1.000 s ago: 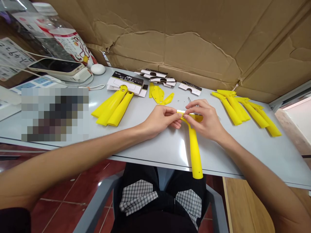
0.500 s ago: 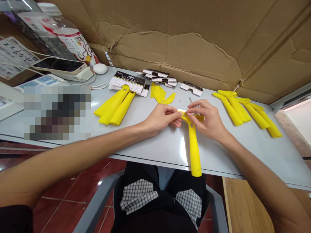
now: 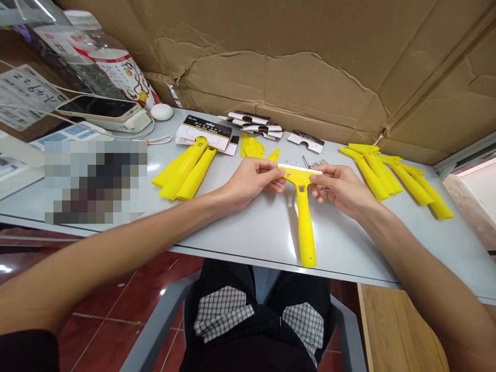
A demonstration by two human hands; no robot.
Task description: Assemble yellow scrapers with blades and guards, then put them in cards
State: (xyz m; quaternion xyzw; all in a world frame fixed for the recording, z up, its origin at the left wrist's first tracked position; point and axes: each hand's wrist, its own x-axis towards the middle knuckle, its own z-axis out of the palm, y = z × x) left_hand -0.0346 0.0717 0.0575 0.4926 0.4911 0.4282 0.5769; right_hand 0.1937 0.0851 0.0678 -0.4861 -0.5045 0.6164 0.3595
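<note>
A yellow T-shaped scraper point(image 3: 306, 222) with a pale strip along its top edge is held between both hands, its handle pointing toward the table's front edge. My left hand point(image 3: 251, 181) pinches the left end of its head, beside a small screw. The right end of the head is gripped between thumb and fingers of my right hand point(image 3: 341, 188). Flat yellow pieces point(image 3: 253, 147) lie just behind my left hand. Small metal parts point(image 3: 306, 161) rest behind the scraper head, partly hidden by it and my right hand.
Yellow handles with a black-and-white card point(image 3: 205, 132) lie at left; further yellow handles point(image 3: 406, 181) lie at right. Folded cards point(image 3: 253, 123) and a single card point(image 3: 306, 140) sit near the cardboard wall point(image 3: 310, 77). A phone point(image 3: 101, 107), cables and bottles point(image 3: 116, 67) occupy the left back.
My right hand has shifted from the middle of the scraper head to its right end, uncovering the head. The scraper's handle has swung slightly left and its lower end has risen.
</note>
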